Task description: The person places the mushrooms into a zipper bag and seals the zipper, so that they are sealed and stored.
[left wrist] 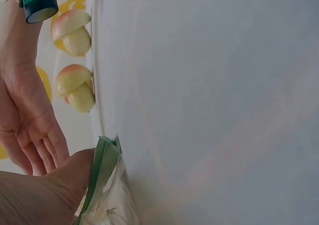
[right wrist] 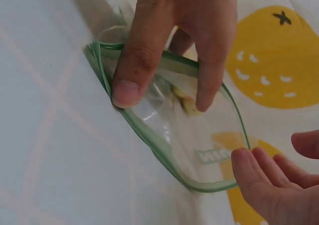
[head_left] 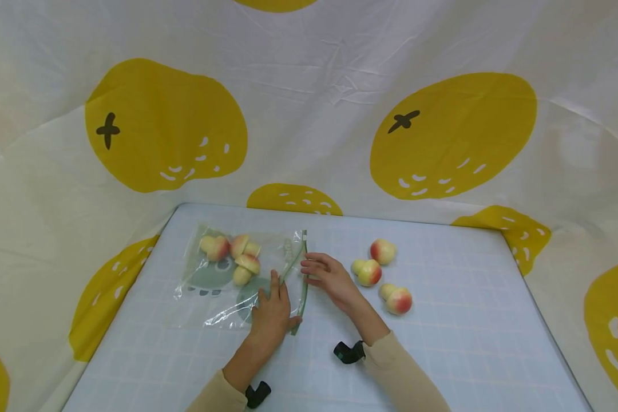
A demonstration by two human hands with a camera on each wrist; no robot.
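Note:
A clear zip bag (head_left: 193,312) with a green-edged mouth lies flat on the table, its opening facing right. Three toy mushrooms (head_left: 216,249), cream with reddish caps, are inside it. My left hand (head_left: 271,316) rests at the mouth with its fingers spread. In the right wrist view its thumb (right wrist: 133,75) presses the lower green rim while the fingers reach past the upper rim, and the mouth gapes between them. My right hand (head_left: 335,280) is at the far part of the mouth, its loosely extended fingertips right at the green rim.
Three more toy mushrooms, one at the back (head_left: 383,252), one in the middle (head_left: 368,272) and one nearer (head_left: 397,299), lie on the table (head_left: 458,343) right of my right hand. A white cloth with yellow fruit prints (head_left: 309,114) hangs behind and around the table.

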